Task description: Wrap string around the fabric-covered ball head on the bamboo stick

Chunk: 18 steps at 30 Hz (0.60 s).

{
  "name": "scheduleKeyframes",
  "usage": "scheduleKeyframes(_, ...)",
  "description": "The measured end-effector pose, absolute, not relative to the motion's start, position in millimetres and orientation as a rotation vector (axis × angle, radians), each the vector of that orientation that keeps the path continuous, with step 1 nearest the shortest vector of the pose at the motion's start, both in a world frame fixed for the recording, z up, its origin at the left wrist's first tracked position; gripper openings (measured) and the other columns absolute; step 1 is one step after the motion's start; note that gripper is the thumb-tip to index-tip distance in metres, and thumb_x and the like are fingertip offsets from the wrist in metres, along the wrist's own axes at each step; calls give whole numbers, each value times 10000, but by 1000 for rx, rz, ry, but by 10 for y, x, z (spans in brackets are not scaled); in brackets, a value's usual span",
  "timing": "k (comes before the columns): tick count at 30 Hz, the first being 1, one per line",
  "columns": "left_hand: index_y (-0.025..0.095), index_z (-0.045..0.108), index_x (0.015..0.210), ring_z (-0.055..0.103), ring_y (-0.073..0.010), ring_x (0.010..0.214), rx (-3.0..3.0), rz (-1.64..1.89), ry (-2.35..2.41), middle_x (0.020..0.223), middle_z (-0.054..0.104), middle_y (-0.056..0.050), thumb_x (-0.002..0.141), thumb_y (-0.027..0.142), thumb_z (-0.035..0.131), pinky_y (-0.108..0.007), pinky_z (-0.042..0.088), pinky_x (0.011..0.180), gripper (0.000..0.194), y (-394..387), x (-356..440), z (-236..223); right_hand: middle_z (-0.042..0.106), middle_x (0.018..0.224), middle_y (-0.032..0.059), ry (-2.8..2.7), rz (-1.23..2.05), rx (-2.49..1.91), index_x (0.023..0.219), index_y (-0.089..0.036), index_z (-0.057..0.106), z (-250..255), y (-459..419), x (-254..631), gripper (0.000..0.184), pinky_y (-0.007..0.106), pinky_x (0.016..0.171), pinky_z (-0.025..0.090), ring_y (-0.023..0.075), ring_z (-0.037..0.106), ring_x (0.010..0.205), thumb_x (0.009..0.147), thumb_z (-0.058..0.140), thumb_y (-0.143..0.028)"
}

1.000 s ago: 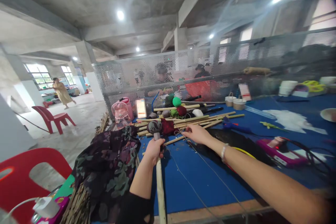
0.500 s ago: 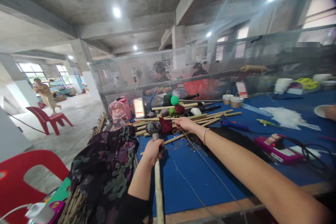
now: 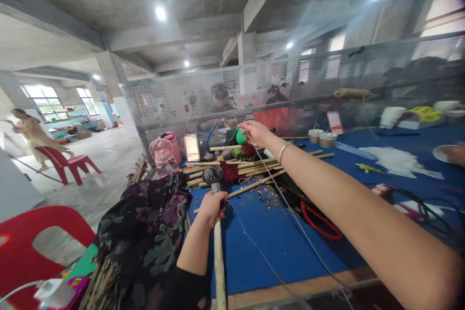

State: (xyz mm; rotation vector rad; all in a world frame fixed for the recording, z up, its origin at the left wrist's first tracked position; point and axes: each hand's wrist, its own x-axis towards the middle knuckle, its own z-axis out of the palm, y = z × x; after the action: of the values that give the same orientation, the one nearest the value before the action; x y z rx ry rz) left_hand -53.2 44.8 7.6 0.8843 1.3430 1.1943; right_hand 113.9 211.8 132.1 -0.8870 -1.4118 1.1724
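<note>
My left hand is closed around a pale peeled wooden stick, just below a light grey band near its top. A dark grey patterned ball sits at the upper end of the stick. Above the table, my right hand pinches a thin grey yarn, which runs down past the forearm to the front edge. Another thin strand trails from near my left hand across the blue surface. Behind my right hand, a green ball of yarn is partly hidden; a dark red yarn bundle lies by the stick's head.
Wooden sticks and several yarn balls lie ahead, before a perforated metal screen. Dark floral cloth hangs at the left. Paper cups and white sheeting are at the right. Red chairs and a walking person are beyond.
My right hand has risen from beside the stick's head toward the green ball, drawing the yarn upward. My left hand holds its place. The person in the background has moved left.
</note>
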Motion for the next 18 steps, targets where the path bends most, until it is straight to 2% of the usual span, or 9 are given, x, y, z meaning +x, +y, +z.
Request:
scheduleKeyframes(4,186,379,661,325,-54,317,895,1186,1352,446,352,76,681,224,575,-164,223,280,200,456,-541,63,553,808,27,-1479,1095,-739,727,-158,537,1531,2048,1076,124,159,473,382,86,482,655,761,559,-275)
scheduleKeyframes(11,183,384,674,343,-54,320,905,1181,1367,469,388,66,696,221,567,-165,227,282,188,447,-542,69,564,969,21,-1486,1074,-447,723,-178,505,1924,1800,1043,165,198,551,418,97,524,758,741,578,-325)
scheduleKeyframes(18,181,377,656,337,-49,324,911,1171,1362,475,387,64,696,218,561,-165,231,284,191,455,-539,56,569,956,27,-1580,846,-345,744,-194,488,2394,1433,1196,183,246,620,430,129,534,871,789,519,-369)
